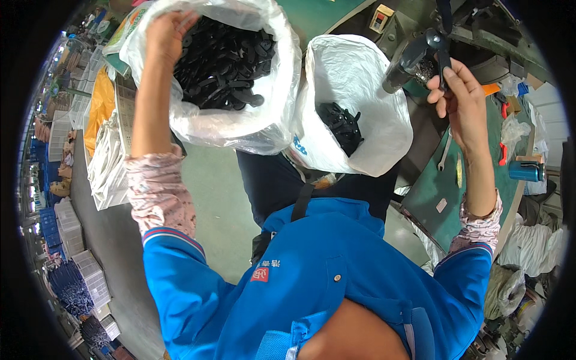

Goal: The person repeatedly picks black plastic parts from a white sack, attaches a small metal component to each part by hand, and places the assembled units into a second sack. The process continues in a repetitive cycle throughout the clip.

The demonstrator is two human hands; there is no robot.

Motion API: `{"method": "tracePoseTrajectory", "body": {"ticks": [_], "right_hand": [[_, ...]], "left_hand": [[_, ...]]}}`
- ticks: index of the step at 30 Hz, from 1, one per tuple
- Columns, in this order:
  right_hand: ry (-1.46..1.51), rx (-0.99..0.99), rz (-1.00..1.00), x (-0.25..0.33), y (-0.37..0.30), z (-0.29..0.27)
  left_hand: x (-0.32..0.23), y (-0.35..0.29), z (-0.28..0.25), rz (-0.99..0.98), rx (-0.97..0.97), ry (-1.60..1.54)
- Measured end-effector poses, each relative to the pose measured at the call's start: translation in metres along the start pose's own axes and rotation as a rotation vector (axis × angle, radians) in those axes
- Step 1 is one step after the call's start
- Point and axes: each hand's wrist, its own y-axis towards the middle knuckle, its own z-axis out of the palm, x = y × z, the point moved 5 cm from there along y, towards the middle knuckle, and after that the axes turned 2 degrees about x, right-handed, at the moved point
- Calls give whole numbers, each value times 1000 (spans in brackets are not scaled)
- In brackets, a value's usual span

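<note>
My left hand (169,35) is over the upper left rim of a large white plastic-lined bag (273,123). Its fingers reach out over a heap of flat black plastic pieces (225,66) with rounded ends, and no piece shows in them. On the right, my right hand (459,90) pinches a black lever-shaped piece with a round head (443,57) between thumb and fingers. That piece is held up against a dark machine (414,54) with a cylindrical part. Between my hands, a smaller white sack (384,132) holds fewer black pieces (342,127).
A green worktop (435,180) on the right carries a wrench (444,151), red-handled tools (504,153) and a blue cylinder (525,171). A switch box (381,19) sits by the machine. At left stand white crates (123,114) and a yellow bag (101,111).
</note>
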Motion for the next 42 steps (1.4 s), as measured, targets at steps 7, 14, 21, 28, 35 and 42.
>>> {"method": "tracePoseTrajectory", "body": {"ticks": [7, 14, 21, 28, 35, 42], "right_hand": [[-593, 201, -162, -84, -30, 45], [-673, 116, -284, -141, -75, 86], [-517, 139, -120, -121, -107, 103], [-521, 202, -169, -103, -90, 103], [-497, 270, -256, -99, -79, 117], [-481, 245, -203, -111, -88, 117]], "left_hand": [[112, -28, -36, 112, -217, 1228], [94, -4, -44, -42, 158, 1582], [116, 1, -48, 461, 122, 1835], [43, -60, -17, 863, 25, 1691], [67, -5, -64, 798, 202, 1892], [63, -12, -60, 821, 229, 1788]]}}
